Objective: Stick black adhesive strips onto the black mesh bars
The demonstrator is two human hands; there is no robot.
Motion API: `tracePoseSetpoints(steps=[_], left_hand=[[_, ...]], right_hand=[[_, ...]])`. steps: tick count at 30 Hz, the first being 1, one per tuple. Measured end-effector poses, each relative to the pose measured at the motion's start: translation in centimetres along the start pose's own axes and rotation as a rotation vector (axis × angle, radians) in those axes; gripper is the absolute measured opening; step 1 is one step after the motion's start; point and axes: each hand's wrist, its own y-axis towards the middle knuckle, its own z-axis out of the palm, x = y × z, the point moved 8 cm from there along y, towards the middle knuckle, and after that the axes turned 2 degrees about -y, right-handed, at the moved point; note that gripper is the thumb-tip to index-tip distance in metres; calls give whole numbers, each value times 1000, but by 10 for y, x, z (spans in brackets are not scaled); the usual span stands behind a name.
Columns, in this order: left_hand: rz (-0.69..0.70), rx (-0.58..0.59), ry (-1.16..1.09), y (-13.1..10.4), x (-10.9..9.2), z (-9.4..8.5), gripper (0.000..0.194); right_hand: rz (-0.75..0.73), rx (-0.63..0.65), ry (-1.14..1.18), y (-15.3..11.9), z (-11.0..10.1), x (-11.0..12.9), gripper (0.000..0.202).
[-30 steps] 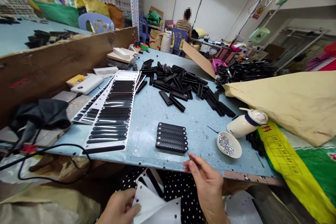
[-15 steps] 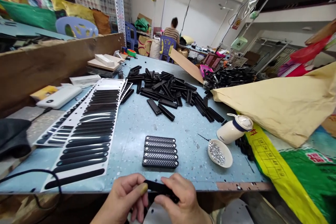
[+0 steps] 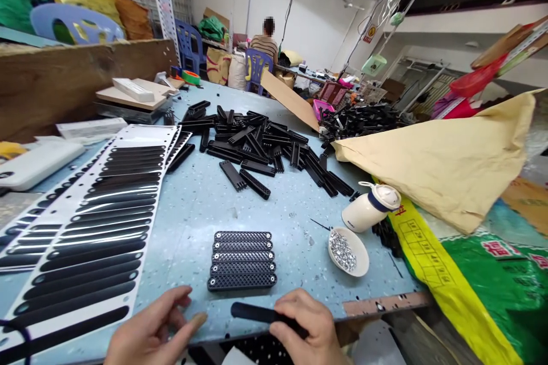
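Note:
Near the front edge of the table, my right hand (image 3: 306, 325) grips one end of a black strip-shaped piece (image 3: 252, 312), whose other end points left. My left hand (image 3: 160, 325) is apart from it, thumb and fingers spread, holding nothing. Just beyond the hands lies a block of several black textured pieces (image 3: 242, 260) side by side, with a small metallic dot at their ends. Left of it are white sheets (image 3: 145, 136) bearing black strips. A white bowl (image 3: 362, 254) of small silvery parts stands to the right.
Black pieces (image 3: 252, 140) lie heaped across the middle of the table (image 3: 184, 211). A cream bottle (image 3: 363, 211) lies tilted behind the bowl. Brown paper (image 3: 436, 154) and a green-yellow sack (image 3: 483, 291) cover the right side. A person (image 3: 264, 44) sits far back.
My left hand has let go of the black piece and moved left, its fingers opening. My right hand still holds the piece. The camera view has shifted, bringing the sheets nearer.

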Motion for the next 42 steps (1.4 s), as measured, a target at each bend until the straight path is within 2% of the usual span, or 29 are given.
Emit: tracePoseSetpoints(steps=[2,4,7,11,15,18,21,25,31,37,42], left_hand=[[171,-41,134,10,-12,0,47],[301,-26,188,17,-25,8,44],[387,24,207,23,-38,21,33],[378,60,218,31,-43,27,27],[309,86,217,37,-42,26,28],[278,130,194,34,-43,25,21],[310,228,194,24,-47,28,10],[364,287,228,16,-53,30,10],[313,191,143,13,-45,23,30],[362,81,174,6,-46,18,20],[350,92,161,7,-43,20,16]], right_hand=[[28,6,-10,4,2,-8,15],[24,-26,-68,6,5,-16,15],[7,-26,-129,6,13,-24,18],[35,-48,-121,15,16,-27,18],[17,-46,-70,30,11,-22,16],[16,48,-35,33,5,-19,14],[25,144,-24,30,-5,-14,13],[-45,31,-40,32,-21,-1,14],[-196,30,-134,44,4,14,19],[-184,118,-115,50,22,11,17],[-176,130,-112,53,26,13,17]])
